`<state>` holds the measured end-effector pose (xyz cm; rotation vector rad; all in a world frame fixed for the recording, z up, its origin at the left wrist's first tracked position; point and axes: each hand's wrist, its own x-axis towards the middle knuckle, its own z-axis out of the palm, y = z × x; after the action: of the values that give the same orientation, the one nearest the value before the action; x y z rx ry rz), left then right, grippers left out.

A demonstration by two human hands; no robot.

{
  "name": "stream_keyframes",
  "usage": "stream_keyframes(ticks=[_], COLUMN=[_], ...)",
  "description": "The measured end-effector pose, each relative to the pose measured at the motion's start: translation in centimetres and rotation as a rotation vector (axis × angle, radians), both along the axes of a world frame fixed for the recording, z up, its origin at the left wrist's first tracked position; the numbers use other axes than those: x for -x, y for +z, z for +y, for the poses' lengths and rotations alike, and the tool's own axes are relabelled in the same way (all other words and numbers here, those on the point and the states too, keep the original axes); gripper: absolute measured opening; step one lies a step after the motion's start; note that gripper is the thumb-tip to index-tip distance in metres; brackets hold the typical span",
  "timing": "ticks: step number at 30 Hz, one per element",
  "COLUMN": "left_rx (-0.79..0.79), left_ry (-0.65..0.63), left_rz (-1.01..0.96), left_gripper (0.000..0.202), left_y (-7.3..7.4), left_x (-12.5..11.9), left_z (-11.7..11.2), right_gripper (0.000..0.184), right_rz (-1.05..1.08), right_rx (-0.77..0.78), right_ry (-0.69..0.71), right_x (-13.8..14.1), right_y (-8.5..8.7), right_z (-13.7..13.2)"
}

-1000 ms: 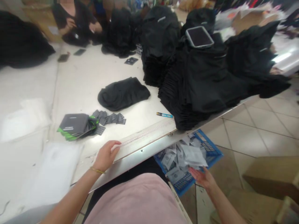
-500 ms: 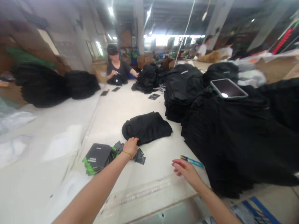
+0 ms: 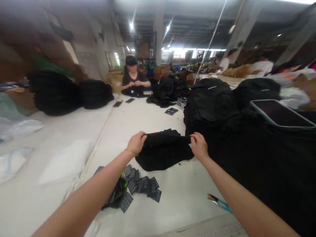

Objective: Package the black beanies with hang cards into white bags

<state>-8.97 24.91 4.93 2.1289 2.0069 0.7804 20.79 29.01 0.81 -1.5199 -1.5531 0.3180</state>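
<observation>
A black folded garment lies on the white table in front of me. My left hand pinches its upper left edge, fingers closed on the cloth. My right hand grips the upper right edge the same way. The top edge is stretched between both hands and slightly raised. Small dark hang tags lie fanned out near my left forearm, beside a stack of dark packets with green edges.
Tall piles of black garments fill the right side, with a tablet on top. A blue cutter lies near the front edge. A person sits at the far end handling black cloth. More black heaps stand at the left.
My view lifted from the table edge and blue basket. Both hands moved forward over the table and took hold of the black garment's top edge.
</observation>
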Motion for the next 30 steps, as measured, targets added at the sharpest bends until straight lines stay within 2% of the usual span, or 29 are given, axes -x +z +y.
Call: stream_keyframes(ticks=[2,4,5,6,7,9,11,13,14,16,18,20,22,25,27,30], left_rx=[-0.119,-0.177,-0.174,-0.15,-0.136,-0.061,0.064,0.235,0.317,0.451,0.506,0.484,0.433,0.369,0.347,0.367], left_ry=[-0.081,-0.189,-0.251,-0.301,-0.326,-0.354,-0.306,-0.198,-0.157,-0.053,0.026,0.072,0.126,0.207,0.226,0.249], left_rz=[-0.015,-0.028,-0.026,-0.01,0.009,0.038,0.005,-0.035,-0.053,-0.101,-0.168,-0.258,-0.371,-0.514,-0.551,-0.534], left_gripper=[0.023,0.024,0.023,0.022,0.022,0.019,0.018,0.018,0.018,0.019,0.023,0.028,0.032,0.035,0.037,0.037], left_y=[4.2,7.6,8.6,9.0,8.7,6.2,2.0,-2.4,-4.2,-6.4,-7.0,-6.7,-6.6,-7.6,-9.0,-10.8], left_x=[0.3,0.6,0.7,0.8,1.0,1.2,1.3,1.4,1.4,1.5,1.7,2.2,3.0,4.5,5.0,4.8], left_z=[-1.4,-5.5,-8.3,-11.6,-15.1,-22.1,-28.5,-33.6,-35.5,-37.8,-37.8,-36.1,-33.8,-31.2,-30.9,-32.1], right_gripper=[0.028,0.03,0.029,0.026,0.023,0.019,0.017,0.017,0.017,0.019,0.023,0.026,0.028,0.036,0.039,0.04], right_rz=[0.075,0.182,0.207,0.191,0.16,0.057,-0.03,-0.068,-0.068,-0.044,-0.029,-0.066,-0.171,-0.299,-0.346,-0.545], right_rx=[-0.055,-0.118,-0.152,-0.173,-0.174,-0.152,-0.067,0.035,0.085,0.177,0.244,0.252,0.195,0.118,0.08,0.029], right_ry=[0.001,0.009,0.001,-0.007,-0.025,-0.002,0.066,0.111,0.123,0.127,0.125,0.143,0.186,0.195,0.222,0.435], right_x=[-0.3,-1.1,-1.7,-2.3,-3.0,-4.1,-4.8,-5.0,-5.0,-4.6,-3.8,-2.5,-0.7,2.4,3.8,4.1], right_y=[2.9,4.9,5.3,5.2,4.6,2.1,-1.2,-4.3,-5.4,-6.6,-6.7,-6.3,-5.9,-6.1,-7.0,-9.1], right_z=[-2.2,-7.0,-10.2,-13.8,-17.6,-25.2,-32.0,-36.9,-38.5,-39.4,-37.5,-33.6,-29.2,-25.1,-25.1,-27.2])
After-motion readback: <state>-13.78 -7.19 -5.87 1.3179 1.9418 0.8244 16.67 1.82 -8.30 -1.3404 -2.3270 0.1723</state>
